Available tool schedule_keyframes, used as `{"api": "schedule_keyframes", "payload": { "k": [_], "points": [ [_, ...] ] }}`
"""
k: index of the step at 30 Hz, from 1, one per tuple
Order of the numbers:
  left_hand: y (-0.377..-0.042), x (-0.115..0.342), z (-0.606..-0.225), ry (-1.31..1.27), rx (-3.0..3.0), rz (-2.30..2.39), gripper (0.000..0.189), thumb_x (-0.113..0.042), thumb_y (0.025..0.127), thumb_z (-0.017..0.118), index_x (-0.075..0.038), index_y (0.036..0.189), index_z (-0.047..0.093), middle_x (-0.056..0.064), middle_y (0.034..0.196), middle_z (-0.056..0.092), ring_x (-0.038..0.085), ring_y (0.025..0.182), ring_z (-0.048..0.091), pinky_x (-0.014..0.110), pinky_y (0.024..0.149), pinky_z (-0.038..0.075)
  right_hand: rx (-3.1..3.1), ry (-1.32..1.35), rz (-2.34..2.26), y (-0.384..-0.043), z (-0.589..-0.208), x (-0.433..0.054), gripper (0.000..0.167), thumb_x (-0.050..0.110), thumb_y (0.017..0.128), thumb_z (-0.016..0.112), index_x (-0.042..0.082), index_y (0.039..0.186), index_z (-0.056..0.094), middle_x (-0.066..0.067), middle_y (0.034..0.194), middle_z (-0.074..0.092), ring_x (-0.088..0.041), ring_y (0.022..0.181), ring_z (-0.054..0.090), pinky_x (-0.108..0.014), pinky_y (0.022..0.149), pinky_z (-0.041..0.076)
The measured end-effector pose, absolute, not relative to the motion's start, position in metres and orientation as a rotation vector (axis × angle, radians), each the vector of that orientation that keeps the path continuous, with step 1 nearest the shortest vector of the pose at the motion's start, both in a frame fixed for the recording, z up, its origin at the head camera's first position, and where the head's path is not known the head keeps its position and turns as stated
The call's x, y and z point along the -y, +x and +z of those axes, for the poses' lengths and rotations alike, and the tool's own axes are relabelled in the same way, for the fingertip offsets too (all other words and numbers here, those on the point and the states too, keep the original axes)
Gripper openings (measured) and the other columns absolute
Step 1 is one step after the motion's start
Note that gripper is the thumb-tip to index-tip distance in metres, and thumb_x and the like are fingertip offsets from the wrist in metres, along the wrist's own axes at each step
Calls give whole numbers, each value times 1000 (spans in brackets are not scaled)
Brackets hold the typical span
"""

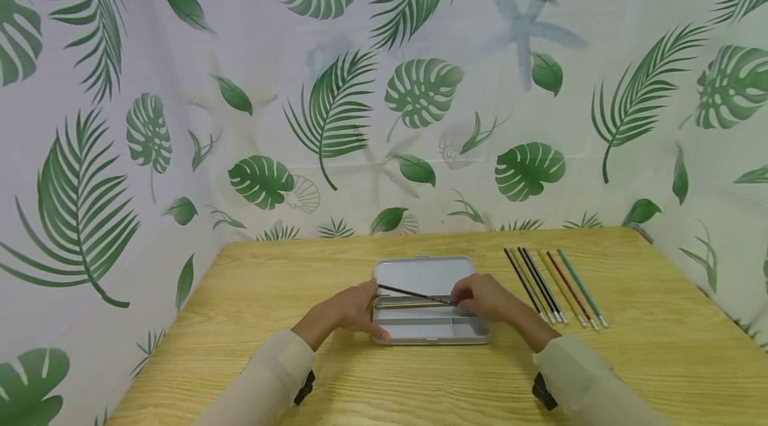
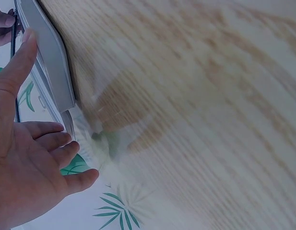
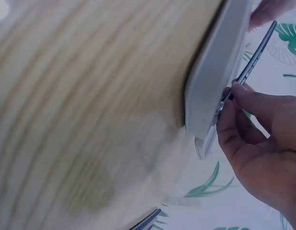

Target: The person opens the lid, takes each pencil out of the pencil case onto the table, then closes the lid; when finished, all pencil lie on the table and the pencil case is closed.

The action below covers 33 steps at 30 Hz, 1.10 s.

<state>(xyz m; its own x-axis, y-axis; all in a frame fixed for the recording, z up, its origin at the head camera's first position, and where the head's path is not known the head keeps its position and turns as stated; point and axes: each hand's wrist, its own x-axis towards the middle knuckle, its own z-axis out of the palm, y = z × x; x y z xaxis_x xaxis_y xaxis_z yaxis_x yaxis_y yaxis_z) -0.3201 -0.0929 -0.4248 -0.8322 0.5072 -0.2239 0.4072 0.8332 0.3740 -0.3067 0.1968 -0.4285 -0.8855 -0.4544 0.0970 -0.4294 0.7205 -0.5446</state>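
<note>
A light grey pencil case [image 1: 432, 341] lies with its lid [image 1: 420, 273] folded back. Thumb and fingertips of my right hand [image 1: 489, 299] pinch a black pencil [image 1: 411, 293] near its right end. In the right wrist view the pencil [image 3: 253, 62] shows pale lettering. It slants over the back compartment, its far tip close to my left hand [image 1: 348, 309]. That hand rests at the case's left end, thumb on the front corner, the other fingers loosely extended in the left wrist view. At least one yellowish pencil [image 1: 414, 306] lies in the back compartment.
To the right on the wooden table [image 1: 270, 373], several pencils lie side by side, among them a red pencil [image 1: 570, 286] and a teal pencil [image 1: 582, 286]. Behind the table hangs a leaf-patterned cloth [image 1: 420, 199]. A divider splits the case's front part.
</note>
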Motion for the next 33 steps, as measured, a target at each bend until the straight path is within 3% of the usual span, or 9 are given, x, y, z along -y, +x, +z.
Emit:
{"api": "schedule_keyframes", "payload": {
  "k": [9, 16, 23, 33],
  "points": [
    [-320, 93, -424, 687, -2701, 439, 112, -48, 71, 80, 1, 150, 19, 17, 157, 21, 30, 145, 24, 42, 118, 26, -2792, -689, -1095, -306, -423, -220, 14, 6, 90, 62, 1, 102, 68, -7, 92, 68, -12, 81, 61, -23, 63, 50],
    [-319, 92, -424, 682, -2704, 438, 113, -48, 71, 80, 1, 150, 18, 17, 157, 20, 30, 145, 23, 42, 118, 26, -2722, -642, -1251, -303, -420, -240, 25, 7, 91, 61, -5, 114, 61, -16, 97, 65, -17, 78, 61, -33, 61, 55],
    [-318, 91, -424, 679, -2704, 438, 112, -48, 70, 80, 1, 150, 20, 17, 157, 21, 30, 145, 24, 42, 118, 26, -2703, -584, -1316, -299, -421, -268, 36, 11, 94, 59, -8, 123, 54, -22, 107, 62, -21, 91, 63, -28, 68, 56],
    [-317, 91, -422, 673, -2706, 417, 112, -49, 71, 79, 1, 150, 19, 16, 158, 20, 30, 145, 23, 42, 118, 25, -2758, -400, -1305, -289, -420, -313, 39, 11, 95, 57, -11, 126, 50, -27, 109, 62, -24, 89, 64, -35, 70, 58]
  ]
}}
